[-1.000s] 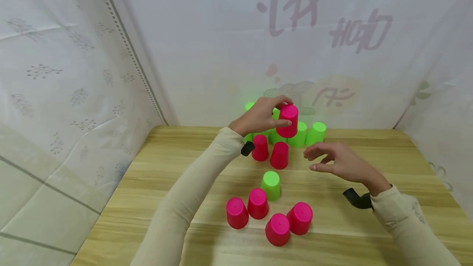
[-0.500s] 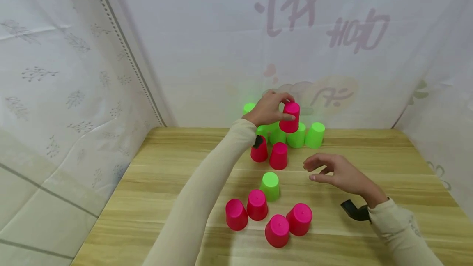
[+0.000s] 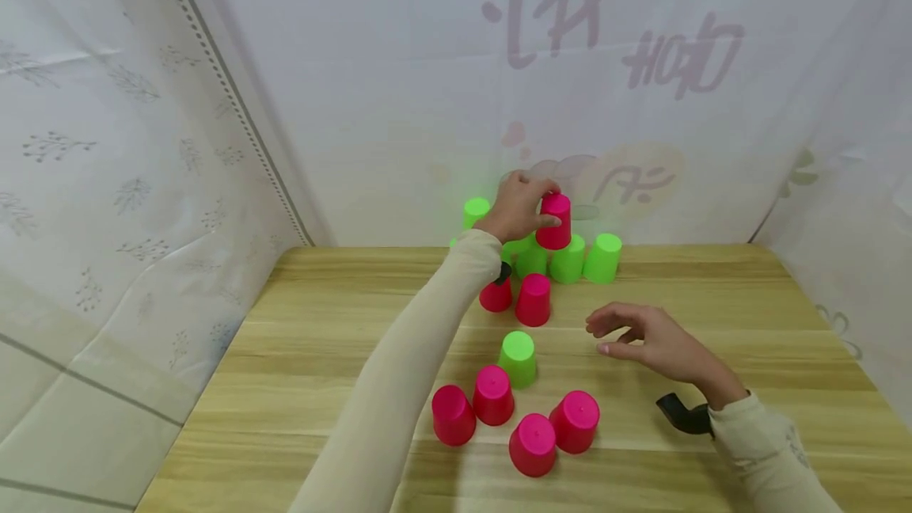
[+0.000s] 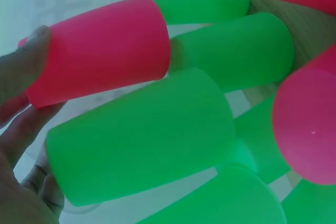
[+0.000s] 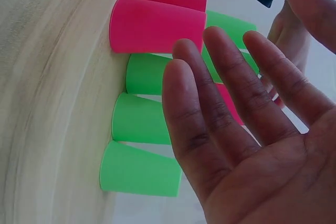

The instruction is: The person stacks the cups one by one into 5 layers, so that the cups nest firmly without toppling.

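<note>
My left hand [image 3: 514, 208] pinches an upside-down pink cup [image 3: 555, 222] near its base, with thumb and fingers around it. That cup is at the second level of the green cups at the back; whether it rests on the green cup [image 3: 568, 261] below cannot be told. In the left wrist view, the held pink cup [image 4: 105, 51] is beside a green cup [image 4: 142, 137]. My right hand [image 3: 651, 339] hovers over the table's right half, fingers loosely bent and holding nothing. The right wrist view shows its palm [image 5: 262, 177] before the cups.
Two pink cups, one of them this pink cup [image 3: 533, 300], stand before the green row, partly behind the left wrist. Nearer are a lone green cup [image 3: 518, 359] and several pink cups [image 3: 493, 396]. A green cup [image 3: 602, 259] ends the row. A patterned cloth [image 3: 399, 101] hangs behind the wooden table [image 3: 321, 323].
My left hand has reached farther back with the pink cup, which has come closer to the green cups. The right hand stays nearly still. The head view has shifted slightly.
</note>
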`<state>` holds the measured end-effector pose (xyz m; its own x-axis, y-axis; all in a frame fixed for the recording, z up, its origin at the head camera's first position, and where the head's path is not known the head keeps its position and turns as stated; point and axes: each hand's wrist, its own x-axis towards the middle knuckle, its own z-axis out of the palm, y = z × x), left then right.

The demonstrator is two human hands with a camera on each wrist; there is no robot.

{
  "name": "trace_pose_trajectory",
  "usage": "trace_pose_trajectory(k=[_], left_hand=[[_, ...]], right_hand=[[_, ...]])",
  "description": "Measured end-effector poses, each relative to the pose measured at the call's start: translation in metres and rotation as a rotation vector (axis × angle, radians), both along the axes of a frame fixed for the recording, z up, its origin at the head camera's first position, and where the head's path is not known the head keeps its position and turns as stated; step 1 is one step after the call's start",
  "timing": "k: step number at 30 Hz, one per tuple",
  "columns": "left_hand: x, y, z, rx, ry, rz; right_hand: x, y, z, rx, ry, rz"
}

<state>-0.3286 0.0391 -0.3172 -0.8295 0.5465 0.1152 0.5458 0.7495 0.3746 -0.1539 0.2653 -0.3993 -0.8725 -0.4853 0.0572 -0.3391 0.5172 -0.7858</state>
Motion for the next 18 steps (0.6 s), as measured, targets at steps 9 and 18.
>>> trace_pose_trajectory(k=[9, 18], left_hand=[[0.001, 0.001, -0.007, -0.132, 0.089, 0.040], [0.004, 0.004, -0.004, -0.190, 0.109, 0.030]], right_hand=[[0.006, -0.003, -0.007, -0.009, -0.033, 0.031], [0.020, -0.003, -0.012, -0.024, -0.070, 0.187]])
